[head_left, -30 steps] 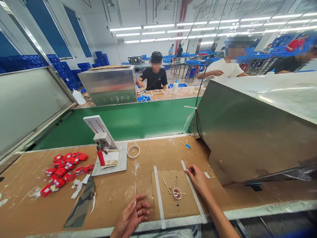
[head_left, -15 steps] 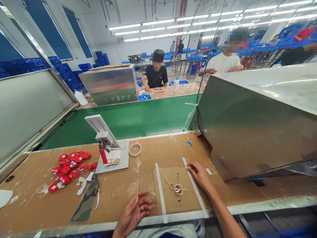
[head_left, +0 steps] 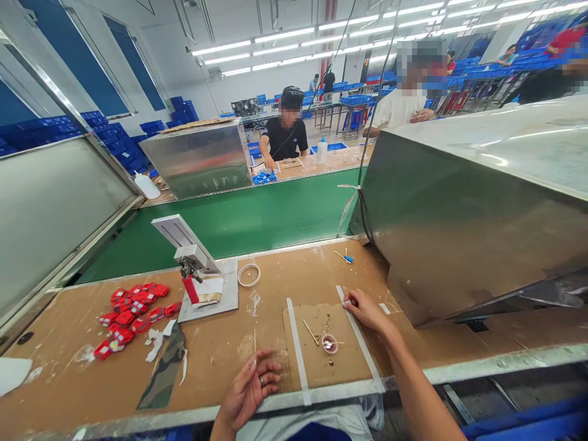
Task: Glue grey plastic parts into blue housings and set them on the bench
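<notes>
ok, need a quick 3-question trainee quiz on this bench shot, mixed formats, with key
1. True or false: the right hand is holding the toggle clamp's red handle.
2. Multiple choice: where does the pile of red parts lie? A) on the green conveyor belt B) on the brown benchtop, left of the clamp's base plate C) inside the small round cup
3. Fill in: the left hand wears a ____ on one finger.

Key
1. False. Its fingertips rest on the right white tape strip, well away from the clamp.
2. B
3. ring
</notes>
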